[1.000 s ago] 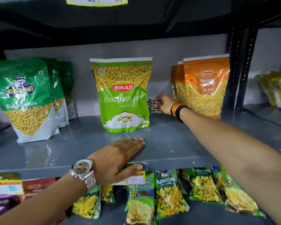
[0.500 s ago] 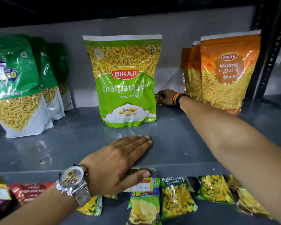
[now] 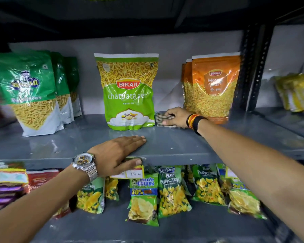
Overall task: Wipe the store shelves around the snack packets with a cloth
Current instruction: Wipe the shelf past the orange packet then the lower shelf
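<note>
head | right hand (image 3: 176, 116) fingers press cloth (image 3: 162, 118) flat on shelf (image 3: 174, 142) | left hand (image 3: 119, 153) spread, bracing edge | sweep between packets, don't topple green packet (image 3: 129, 92)

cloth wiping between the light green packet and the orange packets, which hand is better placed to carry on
Right. The right hand already presses the cloth on the shelf between the light green packet and the orange packets. The left hand lies flat at the shelf's front edge, bracing.

Grey shelf (image 3: 165, 146). Dark-and-pale checked cloth (image 3: 161, 117). Lime-green and yellow Chatpata Sev packet (image 3: 128, 92) with red logo. Orange Moong Dal packets (image 3: 212, 86). Dark green packets (image 3: 30, 92) with white bases. Silver wristwatch (image 3: 83, 161). Black, orange and red wristbands (image 3: 195, 121).
</note>
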The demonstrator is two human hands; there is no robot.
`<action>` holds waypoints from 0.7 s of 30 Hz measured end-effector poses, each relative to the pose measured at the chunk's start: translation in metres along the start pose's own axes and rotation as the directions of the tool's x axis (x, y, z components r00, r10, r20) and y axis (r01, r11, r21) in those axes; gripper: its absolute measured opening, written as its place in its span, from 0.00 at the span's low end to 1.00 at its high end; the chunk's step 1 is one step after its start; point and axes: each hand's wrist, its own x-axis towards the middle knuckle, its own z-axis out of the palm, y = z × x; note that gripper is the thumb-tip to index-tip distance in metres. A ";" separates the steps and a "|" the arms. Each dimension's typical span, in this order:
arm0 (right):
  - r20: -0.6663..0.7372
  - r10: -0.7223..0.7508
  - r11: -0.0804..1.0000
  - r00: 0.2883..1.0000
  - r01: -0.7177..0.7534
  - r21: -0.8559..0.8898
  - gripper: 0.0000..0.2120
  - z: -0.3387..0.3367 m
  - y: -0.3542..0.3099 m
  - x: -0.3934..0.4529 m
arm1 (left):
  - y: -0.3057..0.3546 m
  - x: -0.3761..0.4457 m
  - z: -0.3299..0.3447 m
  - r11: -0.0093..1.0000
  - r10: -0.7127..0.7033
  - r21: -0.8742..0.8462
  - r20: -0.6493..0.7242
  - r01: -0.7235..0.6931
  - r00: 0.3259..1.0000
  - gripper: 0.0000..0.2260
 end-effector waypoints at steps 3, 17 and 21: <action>0.104 -0.060 0.998 0.993 0.058 0.024 0.17 -0.010 -0.008 -0.039 | 0.001 -0.002 0.000 0.999 -0.034 0.017 0.009 0.034 0.999 0.33; 0.083 -0.072 0.997 0.994 0.074 -0.018 0.16 -0.022 -0.021 -0.103 | 0.009 -0.002 -0.006 0.998 -0.050 0.046 0.009 0.049 0.999 0.33; 0.268 -0.120 0.992 0.956 0.109 0.057 0.13 -0.042 -0.039 -0.147 | 0.007 -0.002 -0.004 0.998 -0.040 0.041 -0.005 0.040 0.999 0.34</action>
